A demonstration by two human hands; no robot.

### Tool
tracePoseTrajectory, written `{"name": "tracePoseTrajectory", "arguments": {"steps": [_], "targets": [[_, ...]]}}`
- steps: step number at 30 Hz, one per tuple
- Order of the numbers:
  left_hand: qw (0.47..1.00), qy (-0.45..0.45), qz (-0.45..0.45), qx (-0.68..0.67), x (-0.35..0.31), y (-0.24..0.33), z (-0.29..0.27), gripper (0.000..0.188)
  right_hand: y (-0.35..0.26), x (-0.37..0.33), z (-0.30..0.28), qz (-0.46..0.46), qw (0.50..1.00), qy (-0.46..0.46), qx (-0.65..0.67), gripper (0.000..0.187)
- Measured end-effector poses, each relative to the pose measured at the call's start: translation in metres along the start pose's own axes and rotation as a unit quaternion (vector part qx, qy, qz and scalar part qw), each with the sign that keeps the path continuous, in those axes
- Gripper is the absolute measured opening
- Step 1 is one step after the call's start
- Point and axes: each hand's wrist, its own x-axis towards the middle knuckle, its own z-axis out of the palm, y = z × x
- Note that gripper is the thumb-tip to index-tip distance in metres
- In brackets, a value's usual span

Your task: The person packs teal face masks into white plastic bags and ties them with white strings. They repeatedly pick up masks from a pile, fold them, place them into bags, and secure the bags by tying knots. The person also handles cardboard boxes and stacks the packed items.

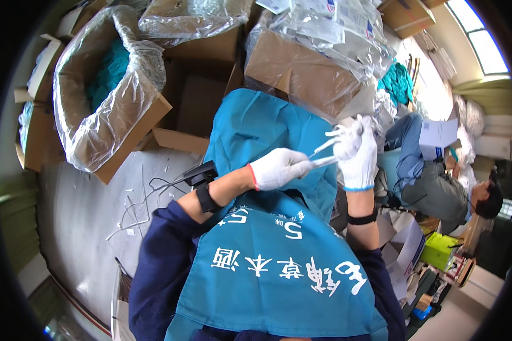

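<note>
Both my hands wear white knit gloves. My left hand (280, 169), its cuff edged in red, is closed with the fingertips pinching the end of a thin white strip. That strip runs across to my right hand (359, 162), raised and closed around a bunch of white strips (337, 138). Several loose ends stick out of the right fist toward the left. What the strips are made of I cannot tell. Below both hands a teal apron (273, 273) with white lettering covers my lap.
Ahead, a lined carton (119, 113) holds teal cloth-like pieces (109, 71). Beside it stand an open carton (193, 105) and a plastic-draped carton (301, 71). Another person (438, 184) sits at the right. A lime-green bag (438, 250) stands nearby. Cords (133, 213) lie on the floor.
</note>
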Motion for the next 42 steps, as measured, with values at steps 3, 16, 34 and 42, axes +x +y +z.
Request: {"name": "tracePoseTrajectory", "arguments": {"steps": [3,16,34,42], "targets": [[0.988,0.046,0.056,0.138,-0.014,0.01,-0.006,0.028,0.019,-0.024,0.032,-0.157,0.901,0.029,-0.404,0.025],[0.964,-0.164,0.128,0.163,-0.065,0.056,-0.003,0.027,0.0,-0.095,0.087,-0.072,0.602,-0.347,-0.716,0.033],[0.976,0.188,-0.108,0.032,-0.086,0.075,-0.121,0.021,-0.044,-0.13,-0.073,-0.072,0.594,-0.023,-0.801,0.032],[0.813,0.42,-0.067,0.396,-0.012,-0.012,-0.173,0.048,0.028,-0.058,-0.029,0.085,0.934,-0.029,-0.346,0.032]]}}
